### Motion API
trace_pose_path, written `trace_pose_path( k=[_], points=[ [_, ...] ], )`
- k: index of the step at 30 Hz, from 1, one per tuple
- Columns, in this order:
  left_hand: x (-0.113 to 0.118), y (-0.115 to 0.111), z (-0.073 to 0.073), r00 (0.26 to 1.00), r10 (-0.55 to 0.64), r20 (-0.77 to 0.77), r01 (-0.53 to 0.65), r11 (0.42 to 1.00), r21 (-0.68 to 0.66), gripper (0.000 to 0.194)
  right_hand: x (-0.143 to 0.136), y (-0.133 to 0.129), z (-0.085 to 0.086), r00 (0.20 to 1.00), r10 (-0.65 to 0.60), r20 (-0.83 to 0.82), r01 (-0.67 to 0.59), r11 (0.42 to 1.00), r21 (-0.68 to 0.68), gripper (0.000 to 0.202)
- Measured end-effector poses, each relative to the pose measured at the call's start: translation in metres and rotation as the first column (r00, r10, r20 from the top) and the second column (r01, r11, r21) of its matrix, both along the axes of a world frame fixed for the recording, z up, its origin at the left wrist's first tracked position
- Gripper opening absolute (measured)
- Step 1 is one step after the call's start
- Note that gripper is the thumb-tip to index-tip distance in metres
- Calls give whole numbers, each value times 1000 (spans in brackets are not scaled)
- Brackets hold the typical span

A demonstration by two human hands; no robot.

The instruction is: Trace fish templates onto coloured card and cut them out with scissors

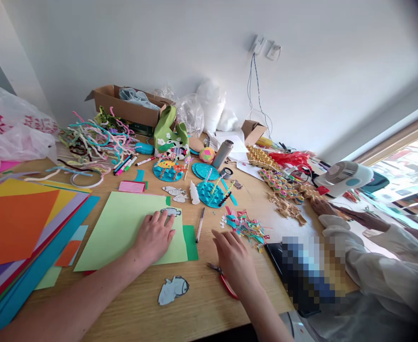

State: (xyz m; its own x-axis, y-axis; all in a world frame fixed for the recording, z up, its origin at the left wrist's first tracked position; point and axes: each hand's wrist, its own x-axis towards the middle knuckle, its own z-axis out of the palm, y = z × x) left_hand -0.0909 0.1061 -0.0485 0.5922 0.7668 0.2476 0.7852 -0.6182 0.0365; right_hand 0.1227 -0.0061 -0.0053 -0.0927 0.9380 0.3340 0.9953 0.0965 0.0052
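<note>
My left hand (155,237) lies flat with fingers spread on a light green sheet of paper (105,232). Its fingertips touch a small fish cutout (173,211) near the sheet's upper right corner. Over the table to the right is my right hand (235,259), fingers loosely stretched and nothing seen in them. Red-handled scissors (226,287) lie beside and partly beneath it, their blades pointing up and left. A larger grey-blue fish cutout (173,289) rests near the table's front. Between the hands, a pen (200,225) lies by a dark green paper piece (190,242).
Coloured paper sheets (16,223) are stacked at left. Pipe cleaners (98,137), a cardboard box (123,107) and blue egg-carton pieces (212,192) stand farther back. Paper scraps (246,223) lie right of centre. At far right, another person's hand (323,207) works near a white fan (344,178).
</note>
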Motion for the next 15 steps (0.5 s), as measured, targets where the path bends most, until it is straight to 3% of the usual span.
trace_pose_path(
  k=[2, 4, 8, 10, 12, 15],
  points=[
    [0, 0, 1, 1000, -2, 3, 2, 1000, 8, 38, 5, 28, 1, 973, 92, 213, -75, 994, -85, 39],
    [0, -1, 1, 1000, 2, 10, -2, 1000, 19, 38, 6, 50, 0, 918, 180, 354, -132, 979, -156, 39],
    [0, -1, -2, 1000, 1, 28, -2, 1000, 25, 39, 4, 72, -3, 814, 355, 460, -252, 929, -271, 13],
    [0, 0, -3, 1000, -1, 25, 1, 1000, 25, 39, 6, 74, -1, 786, 410, 463, -302, 908, -291, 11],
    [0, 0, -4, 1000, 3, 19, -3, 1000, 23, 39, 12, 70, 4, 798, 399, 451, -312, 914, -258, 13],
    [1, 0, -4, 1000, 7, 10, -7, 1000, 15, 39, 26, 49, 16, 889, 237, 392, -214, 971, -103, 15]
  ],
)
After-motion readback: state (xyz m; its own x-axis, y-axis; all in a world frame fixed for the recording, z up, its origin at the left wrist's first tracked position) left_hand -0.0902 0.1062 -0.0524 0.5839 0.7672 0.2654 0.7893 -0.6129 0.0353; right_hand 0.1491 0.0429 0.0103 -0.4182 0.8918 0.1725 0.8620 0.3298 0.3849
